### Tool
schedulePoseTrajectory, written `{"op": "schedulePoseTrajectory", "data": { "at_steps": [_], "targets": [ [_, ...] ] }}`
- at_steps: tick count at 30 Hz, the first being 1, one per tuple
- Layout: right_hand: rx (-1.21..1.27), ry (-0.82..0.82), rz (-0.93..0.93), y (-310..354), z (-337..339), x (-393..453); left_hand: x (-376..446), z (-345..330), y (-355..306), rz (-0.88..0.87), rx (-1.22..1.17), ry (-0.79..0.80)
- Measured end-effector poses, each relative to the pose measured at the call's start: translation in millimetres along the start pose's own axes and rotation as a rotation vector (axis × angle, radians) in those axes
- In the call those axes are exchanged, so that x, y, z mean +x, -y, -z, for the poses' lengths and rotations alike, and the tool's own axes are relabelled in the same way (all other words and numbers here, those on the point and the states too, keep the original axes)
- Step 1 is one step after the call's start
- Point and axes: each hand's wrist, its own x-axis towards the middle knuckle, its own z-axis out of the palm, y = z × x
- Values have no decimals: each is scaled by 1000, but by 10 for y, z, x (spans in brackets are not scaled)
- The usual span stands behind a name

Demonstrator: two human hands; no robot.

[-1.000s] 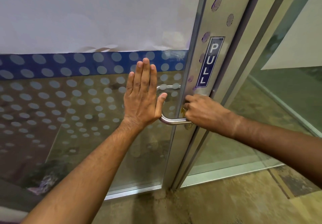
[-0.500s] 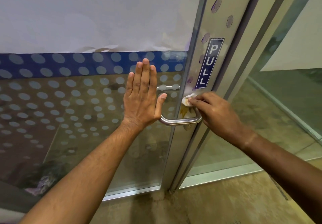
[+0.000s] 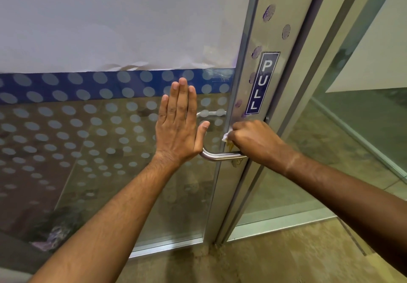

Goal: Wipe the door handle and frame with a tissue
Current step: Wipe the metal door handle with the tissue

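A steel lever door handle (image 3: 220, 156) sticks out from the silver metal door frame (image 3: 248, 84), below a blue PULL sticker (image 3: 262, 83). My right hand (image 3: 255, 139) is curled around a crumpled white tissue (image 3: 226, 136) and presses it against the frame just above the handle; only a corner of the tissue shows. My left hand (image 3: 179, 124) lies flat with straight fingers on the dotted glass pane (image 3: 88, 128), just left of the handle. Several purplish smudges (image 3: 256, 52) mark the frame above the sticker.
White paper (image 3: 110, 18) covers the upper glass above a blue dotted band (image 3: 66, 86). To the right of the frame stands another glass panel (image 3: 352, 128). A brown floor (image 3: 286, 256) lies below the door.
My right hand with the tissue has slid left and slightly down along the frame above the handle, covering more of the tissue. My left hand stays flat on the glass.
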Motion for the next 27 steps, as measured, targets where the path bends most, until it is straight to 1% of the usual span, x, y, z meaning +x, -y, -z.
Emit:
{"op": "schedulePoseTrajectory", "data": {
  "at_steps": [2,3,9,10,11,12,13,15,17,19,21,24,25,27],
  "targets": [
    [44,-95,-69,-40,-51,-89,3,-4,1,2,1,4],
    [56,-114,-89,-45,-62,-103,6,0,0,3,4,13],
    [77,-91,-33,19,-110,22,7,-8,0,19,3,-7],
    [93,-102,-35,2,-129,24,5,-8,0,19,4,-9],
    [161,-135,-52,-17,-146,8,4,-7,-3,19,7,-7],
    [291,-209,-98,-32,-164,-31,2,-9,-5,16,12,-3],
    [449,-334,-171,-37,-191,-98,2,-12,-4,12,14,-1],
    [677,-655,-386,3,-270,-276,6,-15,3,15,4,-6],
    [781,-878,-576,90,-401,-449,5,-23,7,14,2,-10],
    [836,-988,-691,234,-567,-569,1,-39,10,8,4,-12],
    [831,-1018,-746,431,-741,-637,-1,-48,14,5,2,-17],
    [793,-975,-921,754,-970,-654,2,-55,14,13,-4,-34],
    [778,-950,-944,853,-1030,-640,3,-54,14,16,-6,-36],
    [756,-918,-903,1017,-1133,-576,1,-55,21,9,7,-26]
  ]
}}
